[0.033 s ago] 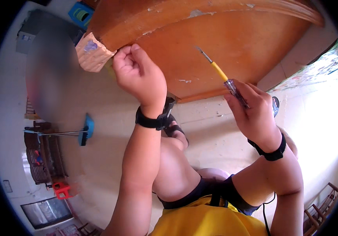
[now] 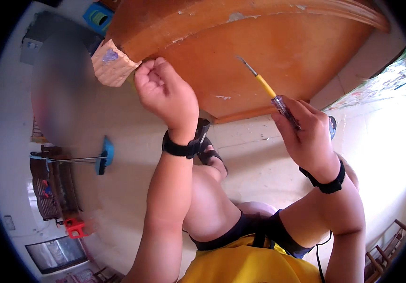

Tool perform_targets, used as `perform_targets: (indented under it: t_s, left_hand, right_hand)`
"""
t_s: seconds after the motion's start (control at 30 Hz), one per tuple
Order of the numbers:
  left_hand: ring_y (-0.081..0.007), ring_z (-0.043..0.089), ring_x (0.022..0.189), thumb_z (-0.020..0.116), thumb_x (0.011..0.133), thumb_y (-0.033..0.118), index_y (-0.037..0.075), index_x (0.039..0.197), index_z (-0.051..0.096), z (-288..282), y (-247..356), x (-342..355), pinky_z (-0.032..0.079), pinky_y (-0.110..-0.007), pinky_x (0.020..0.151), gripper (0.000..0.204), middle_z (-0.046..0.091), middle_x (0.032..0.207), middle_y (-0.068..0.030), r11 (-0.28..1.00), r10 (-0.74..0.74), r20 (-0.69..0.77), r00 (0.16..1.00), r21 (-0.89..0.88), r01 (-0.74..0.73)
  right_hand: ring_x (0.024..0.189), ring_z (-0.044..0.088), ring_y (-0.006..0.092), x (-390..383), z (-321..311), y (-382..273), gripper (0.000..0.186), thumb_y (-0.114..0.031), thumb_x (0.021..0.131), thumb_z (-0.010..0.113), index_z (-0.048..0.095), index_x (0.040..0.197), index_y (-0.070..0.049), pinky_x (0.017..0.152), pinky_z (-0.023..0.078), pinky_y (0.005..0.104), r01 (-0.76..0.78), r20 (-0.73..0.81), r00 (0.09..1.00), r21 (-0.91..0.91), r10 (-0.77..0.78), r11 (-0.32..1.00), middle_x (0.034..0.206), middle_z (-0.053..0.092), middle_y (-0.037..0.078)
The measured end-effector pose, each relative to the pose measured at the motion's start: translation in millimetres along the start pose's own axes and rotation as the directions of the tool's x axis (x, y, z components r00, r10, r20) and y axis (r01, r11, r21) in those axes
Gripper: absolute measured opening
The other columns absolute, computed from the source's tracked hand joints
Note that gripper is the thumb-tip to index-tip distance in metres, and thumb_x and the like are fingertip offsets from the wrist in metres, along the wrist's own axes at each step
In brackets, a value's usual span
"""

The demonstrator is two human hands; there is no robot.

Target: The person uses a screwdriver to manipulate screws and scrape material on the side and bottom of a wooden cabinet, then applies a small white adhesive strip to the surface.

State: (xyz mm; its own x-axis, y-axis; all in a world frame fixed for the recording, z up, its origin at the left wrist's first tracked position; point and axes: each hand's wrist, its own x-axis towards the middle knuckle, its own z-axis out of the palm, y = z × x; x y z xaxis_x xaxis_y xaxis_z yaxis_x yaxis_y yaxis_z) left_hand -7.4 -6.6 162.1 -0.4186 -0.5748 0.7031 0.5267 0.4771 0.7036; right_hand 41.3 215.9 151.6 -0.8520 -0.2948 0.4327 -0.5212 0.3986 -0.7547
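Note:
My right hand grips a screwdriver with a clear purplish handle and a yellow sleeve on its shaft. Its metal tip points up and left, in front of the orange-brown wooden panel and apparently apart from it. Closed with curled fingers, my left hand is at the panel's left edge. Whatever may be pinched in those fingers is hidden. Just left of them is a peach-coloured, ridged block-like piece with a purple patch, at the end of the wooden furniture.
Worn, chipped spots mark the furniture's curved rim. On the left are a blue broom or dustpan head, a red stool and a dark wooden bench. A blurred area hides part of the upper left. Patterned cloth hangs at right.
My left hand has shifted slightly down, its fingers still curled. The screwdriver and my right hand have moved a little to the right.

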Motion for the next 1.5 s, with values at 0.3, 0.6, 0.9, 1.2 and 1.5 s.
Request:
perform_targets:
  t_s: [0.3,0.6,0.9,1.2,1.5]
  left_hand:
    - [-0.0093,0.039,0.045,0.045,0.097,0.020,0.010,0.073,0.041,-55,-9,7,0.031,-0.023,0.042,0.026,0.040,0.056,0.0008,0.885,-0.465,0.111,0.879,0.040,0.463]
    - [-0.0047,0.045,0.060,0.063,0.093,0.032,0.009,0.083,0.051,-47,-19,18,0.035,-0.021,0.053,0.028,0.050,0.074,0.0038,0.929,-0.369,0.010,0.929,-0.024,0.369]
    - [-0.0045,0.049,0.076,0.070,0.088,0.029,0.011,0.092,0.058,-86,-65,1,0.038,-0.022,0.066,0.022,0.057,0.087,0.0046,0.807,-0.570,0.307,0.762,0.038,0.589]
    - [-0.0194,0.046,0.111,0.047,0.091,0.061,0.005,0.126,0.045,-78,-53,22,0.036,-0.034,0.093,0.065,0.050,0.123,-0.0064,0.752,-0.572,0.281,0.771,-0.194,0.629]
    - [-0.0240,0.037,0.127,0.047,0.090,0.064,0.008,0.142,0.032,-55,-38,17,0.029,-0.040,0.106,0.079,0.037,0.142,-0.0085,0.791,-0.569,0.229,0.790,-0.107,0.602]
  right_hand:
    - [0.067,0.064,0.0336,-9,-17,-1,0.023,-0.004,0.082,0.067,0.062,0.103,0.003,0.058,0.050,0.0355,-0.052,0.054,0.997,-0.024,0.053,0.998,0.080,0.064,0.019]
    - [0.062,0.063,0.0239,-11,-16,-8,0.025,-0.005,0.085,0.066,0.061,0.108,0.003,0.057,0.049,0.0305,-0.198,0.173,0.966,0.011,0.193,0.980,0.077,0.064,0.016]
    - [0.078,0.054,0.0074,-27,-39,-25,0.036,0.001,0.092,0.057,0.056,0.128,0.001,0.074,0.042,0.0197,-0.544,0.550,0.813,0.601,0.192,0.585,0.086,0.063,0.004]
    - [0.082,0.056,0.0158,-29,-49,-54,0.060,-0.004,0.075,0.066,0.049,0.131,0.008,0.072,0.042,0.0235,-0.634,0.656,0.747,0.753,-0.113,0.179,0.104,0.057,0.012]
    - [0.110,0.056,0.0281,-69,-19,-73,0.065,0.001,0.070,0.060,0.043,0.133,0.007,0.092,0.047,0.0321,-0.442,0.442,0.893,0.897,-0.085,0.014,0.118,0.056,0.018]
